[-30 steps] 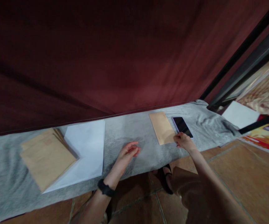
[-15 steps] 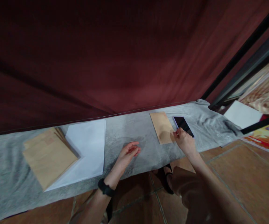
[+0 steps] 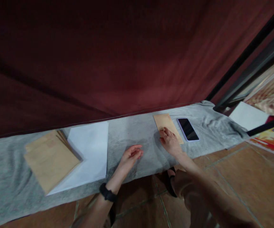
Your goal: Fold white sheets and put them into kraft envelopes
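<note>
My right hand (image 3: 169, 142) rests on the near part of a single brown envelope (image 3: 165, 122) that lies on the grey cloth (image 3: 132, 136); its fingers are stretched out flat on the paper. A black phone (image 3: 188, 129) lies screen up just right of the envelope, apart from the hand. My left hand (image 3: 131, 155), with a black band on the wrist, rests on the cloth at the middle, fingers loosely curled and holding nothing.
At the left lie a stack of brown envelopes (image 3: 49, 158) and white sheets (image 3: 90, 152). A dark red curtain (image 3: 103, 57) hangs behind the cloth. Black bars (image 3: 248, 60) and a white sheet (image 3: 247, 115) are at the right. Tiled floor (image 3: 234, 177) lies below.
My right hand has moved left from the envelope's right edge by the phone onto the envelope's near part. The left hand has stayed put.
</note>
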`<state>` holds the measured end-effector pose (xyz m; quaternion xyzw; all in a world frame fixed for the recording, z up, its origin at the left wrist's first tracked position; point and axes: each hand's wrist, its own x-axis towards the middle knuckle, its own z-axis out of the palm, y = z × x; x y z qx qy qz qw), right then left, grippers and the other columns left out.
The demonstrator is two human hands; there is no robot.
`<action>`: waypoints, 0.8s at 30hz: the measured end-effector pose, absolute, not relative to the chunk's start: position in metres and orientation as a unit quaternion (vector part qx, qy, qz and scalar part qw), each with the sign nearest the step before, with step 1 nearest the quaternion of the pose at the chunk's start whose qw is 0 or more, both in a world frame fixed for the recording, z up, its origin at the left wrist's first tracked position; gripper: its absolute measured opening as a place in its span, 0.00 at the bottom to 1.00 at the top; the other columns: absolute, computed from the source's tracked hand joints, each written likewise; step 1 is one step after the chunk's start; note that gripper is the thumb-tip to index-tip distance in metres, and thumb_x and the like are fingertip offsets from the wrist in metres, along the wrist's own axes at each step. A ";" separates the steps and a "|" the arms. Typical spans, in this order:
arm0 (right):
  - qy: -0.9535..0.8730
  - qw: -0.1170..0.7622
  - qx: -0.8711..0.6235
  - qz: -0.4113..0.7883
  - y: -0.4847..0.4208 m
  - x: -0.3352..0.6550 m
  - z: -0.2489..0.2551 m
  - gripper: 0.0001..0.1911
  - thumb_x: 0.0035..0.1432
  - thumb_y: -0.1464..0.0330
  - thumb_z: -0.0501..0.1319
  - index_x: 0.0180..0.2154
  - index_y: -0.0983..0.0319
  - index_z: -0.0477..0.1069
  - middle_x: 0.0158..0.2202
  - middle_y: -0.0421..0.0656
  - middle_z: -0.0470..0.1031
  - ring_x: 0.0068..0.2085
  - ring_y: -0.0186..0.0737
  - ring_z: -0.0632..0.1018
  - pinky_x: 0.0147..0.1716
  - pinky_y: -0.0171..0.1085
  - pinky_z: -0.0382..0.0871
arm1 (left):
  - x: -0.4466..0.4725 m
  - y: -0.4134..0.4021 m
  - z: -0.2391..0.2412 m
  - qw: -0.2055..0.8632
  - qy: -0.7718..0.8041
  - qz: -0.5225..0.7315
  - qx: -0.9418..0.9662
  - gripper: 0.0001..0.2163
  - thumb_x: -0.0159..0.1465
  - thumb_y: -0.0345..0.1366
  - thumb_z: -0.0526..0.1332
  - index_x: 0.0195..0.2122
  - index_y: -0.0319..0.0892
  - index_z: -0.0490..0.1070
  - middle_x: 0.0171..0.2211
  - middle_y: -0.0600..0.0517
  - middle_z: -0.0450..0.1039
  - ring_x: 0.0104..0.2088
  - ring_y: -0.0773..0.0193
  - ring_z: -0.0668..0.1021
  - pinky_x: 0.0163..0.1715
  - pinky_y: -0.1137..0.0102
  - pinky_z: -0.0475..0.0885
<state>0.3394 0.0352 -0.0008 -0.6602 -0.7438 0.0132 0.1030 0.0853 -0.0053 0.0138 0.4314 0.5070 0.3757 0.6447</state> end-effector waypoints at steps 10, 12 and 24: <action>-0.731 0.102 -0.675 0.003 0.036 0.337 -0.002 0.21 0.64 0.70 0.55 0.58 0.63 0.67 0.62 0.54 0.68 0.57 0.50 0.73 0.55 0.44 0.65 | 0.074 -0.004 0.000 0.417 0.562 0.391 0.597 0.11 0.63 0.36 0.59 0.45 0.42 0.76 0.41 0.46 0.80 0.41 0.58 0.80 0.46 0.62 0.74; -0.732 0.104 -0.674 0.002 0.036 0.338 -0.004 0.21 0.64 0.71 0.54 0.58 0.62 0.66 0.61 0.53 0.70 0.56 0.50 0.74 0.54 0.43 0.66 | 0.071 -0.005 0.001 0.342 0.575 0.380 0.639 0.12 0.64 0.33 0.58 0.46 0.43 0.76 0.44 0.46 0.80 0.44 0.56 0.80 0.49 0.60 0.73; -0.792 0.164 -0.586 0.048 0.038 0.308 -0.014 0.22 0.65 0.70 0.54 0.59 0.62 0.67 0.65 0.55 0.65 0.63 0.52 0.69 0.60 0.50 0.65 | 0.021 -0.004 0.024 0.019 0.771 0.136 0.622 0.26 0.69 0.38 0.54 0.68 0.36 0.59 0.69 0.35 0.57 0.71 0.41 0.53 0.65 0.41 0.54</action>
